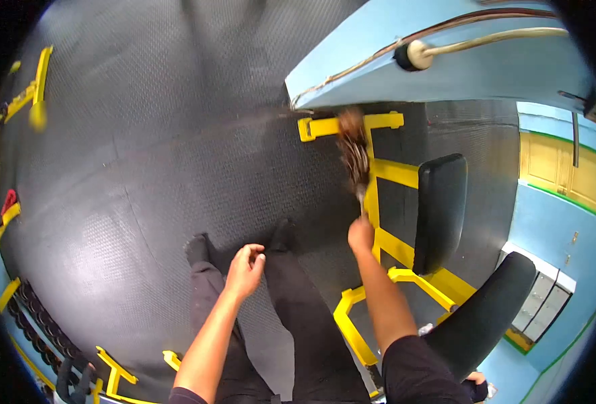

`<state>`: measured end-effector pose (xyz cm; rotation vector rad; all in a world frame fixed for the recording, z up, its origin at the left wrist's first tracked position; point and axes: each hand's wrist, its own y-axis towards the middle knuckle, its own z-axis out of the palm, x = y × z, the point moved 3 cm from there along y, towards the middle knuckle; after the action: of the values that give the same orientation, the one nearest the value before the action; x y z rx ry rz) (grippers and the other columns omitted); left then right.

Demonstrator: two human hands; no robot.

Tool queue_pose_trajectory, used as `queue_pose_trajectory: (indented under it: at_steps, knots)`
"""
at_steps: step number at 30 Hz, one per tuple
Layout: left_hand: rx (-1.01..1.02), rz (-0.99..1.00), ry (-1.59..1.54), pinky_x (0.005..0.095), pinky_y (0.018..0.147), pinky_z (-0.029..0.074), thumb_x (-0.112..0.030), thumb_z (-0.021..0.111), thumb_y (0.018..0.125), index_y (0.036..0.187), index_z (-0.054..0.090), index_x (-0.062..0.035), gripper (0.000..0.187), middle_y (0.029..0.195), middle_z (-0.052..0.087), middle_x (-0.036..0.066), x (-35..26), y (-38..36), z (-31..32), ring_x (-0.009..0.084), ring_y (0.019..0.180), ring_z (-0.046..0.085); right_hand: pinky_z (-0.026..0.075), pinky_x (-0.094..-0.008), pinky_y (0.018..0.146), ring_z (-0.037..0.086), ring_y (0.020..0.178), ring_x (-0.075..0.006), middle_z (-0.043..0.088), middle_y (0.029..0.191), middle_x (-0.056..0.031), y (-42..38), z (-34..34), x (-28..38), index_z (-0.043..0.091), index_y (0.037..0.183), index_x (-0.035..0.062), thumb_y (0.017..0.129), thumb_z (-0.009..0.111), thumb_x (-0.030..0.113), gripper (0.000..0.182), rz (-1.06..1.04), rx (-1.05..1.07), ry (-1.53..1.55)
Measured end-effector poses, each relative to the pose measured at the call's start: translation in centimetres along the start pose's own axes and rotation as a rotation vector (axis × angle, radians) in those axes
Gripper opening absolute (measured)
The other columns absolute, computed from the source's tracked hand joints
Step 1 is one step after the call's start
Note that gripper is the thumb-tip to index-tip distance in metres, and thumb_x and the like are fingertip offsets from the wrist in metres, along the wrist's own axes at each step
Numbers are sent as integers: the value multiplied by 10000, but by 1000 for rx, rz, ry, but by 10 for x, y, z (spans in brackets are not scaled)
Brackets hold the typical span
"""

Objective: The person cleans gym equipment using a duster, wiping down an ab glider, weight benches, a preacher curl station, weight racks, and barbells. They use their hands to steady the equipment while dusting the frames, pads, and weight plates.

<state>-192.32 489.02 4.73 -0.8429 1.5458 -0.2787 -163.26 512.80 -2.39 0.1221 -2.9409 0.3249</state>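
My right hand is closed around the handle of a brown feather duster. The duster's head is smeared by motion and lies over the yellow metal frame of a bench with black pads. Its tip overlaps the frame's crossbar near the foot of the blue pillar. My left hand hangs in front of my legs, its fingers loosely bent and the thumb apart, with nothing seen in it.
A black seat pad and a black backrest stand to my right. Overhead right is a blue pillar with cables. Black textured matting covers the floor. More yellow equipment lines the left. Part of another person shows at lower right.
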Motion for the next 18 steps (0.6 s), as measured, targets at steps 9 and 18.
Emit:
queue_pose_trajectory:
  at_steps: [9, 18]
  knots:
    - [41, 141, 85, 346, 872, 504, -187, 609, 932, 1160, 608, -29, 277, 1037, 664, 124, -26, -52, -97, 221, 960, 646, 493, -466, 928, 621, 1087, -411, 641, 1166, -255, -213, -130, -55, 585, 1207, -17, 892, 525, 95, 340, 667, 327, -102]
    - [8, 242, 169, 342, 853, 530, -188, 645, 898, 1111, 627, -7, 280, 1002, 700, 138, -72, -96, -228, 215, 941, 678, 500, -538, 775, 638, 914, -449, 668, 1000, -232, -298, -242, 122, 564, 1108, 82, 983, 477, 307, 272, 430, 58, 219]
